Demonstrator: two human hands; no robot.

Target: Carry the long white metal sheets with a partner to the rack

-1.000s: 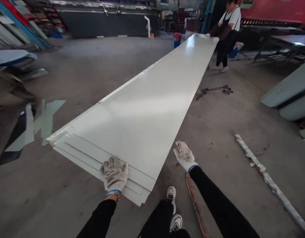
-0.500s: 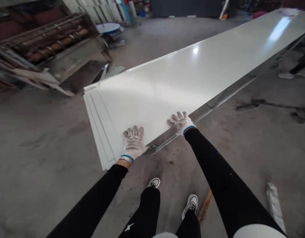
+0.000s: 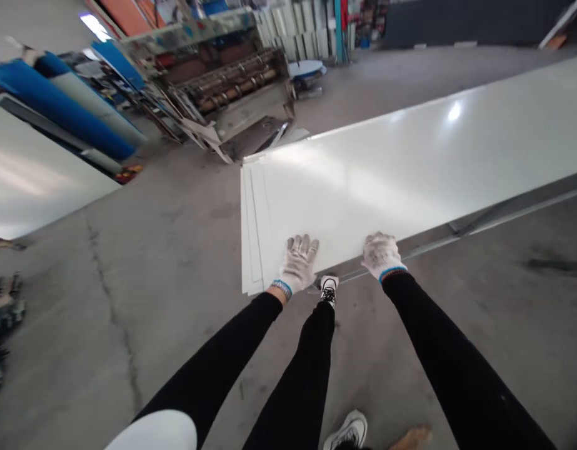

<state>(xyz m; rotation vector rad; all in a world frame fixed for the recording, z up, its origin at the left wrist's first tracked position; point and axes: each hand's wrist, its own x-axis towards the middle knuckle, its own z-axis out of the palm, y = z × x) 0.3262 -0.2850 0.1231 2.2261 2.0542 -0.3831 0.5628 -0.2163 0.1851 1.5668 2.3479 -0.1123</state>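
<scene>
A long white metal sheet [image 3: 410, 169] lies on top of a stack of like sheets [image 3: 249, 250] on the concrete floor and runs off to the right. My left hand [image 3: 297, 262], in a white knit glove, lies over the sheet's near edge with its fingers on top. My right hand [image 3: 381, 255], also gloved, curls over the same edge a little to the right. The top sheet's near edge stands slightly off the floor under my hands. My foot [image 3: 329, 289] is planted between my hands, just in front of the edge.
A rusty roller machine [image 3: 232, 81] stands behind the stack. Blue-wrapped rolls [image 3: 58, 106] and another pale sheet [image 3: 30, 181] are at the left. A thin metal strip [image 3: 504, 215] runs along the floor beside the stack at the right.
My view has swung left, and the person at the far end is out of sight. My right hand came from the floor onto the sheet's edge and closed over it; my left hand stayed on the edge.
</scene>
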